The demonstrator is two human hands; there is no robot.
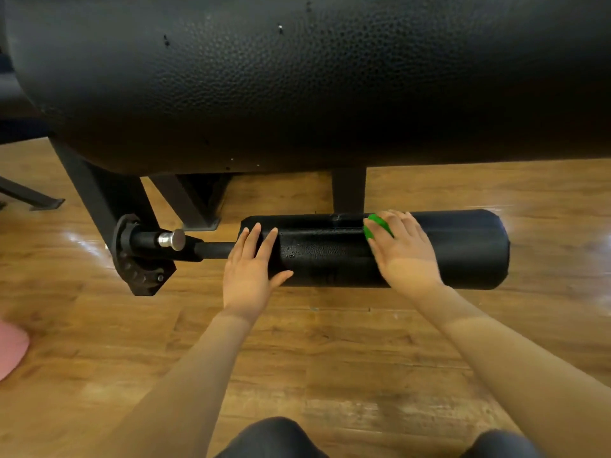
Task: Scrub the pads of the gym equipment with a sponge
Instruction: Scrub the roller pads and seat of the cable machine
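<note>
Presently, item one: roller pad (pixel 330 256), black, cylindrical, mounted on a side bar low above the wooden floor (pixel 297 358); the step in hand is scrubbing its top face.

Item two: sponge (pixel 377 226), green, pressed onto the pad under the right hand (pixel 401 246); the fingers lie flat and spread over it, pressing rather than clenching. Only its left edge shows past the fingers.

Item three: left hand (pixel 253 262), flat and spread on the pad's end nearest the bar, well left of the sponge, holding nothing, apparently steadying the roller.

Item four: large bench pad (pixel 297 77), textured black, above and beyond both hands.

Handling note: the roller will likely spin under strokes, so firm bracing seems wise; short overlapping strokes along the length look best. Wet sheen shows between the hands.

Markings: no brand, label or writing legible anywhere.
</note>
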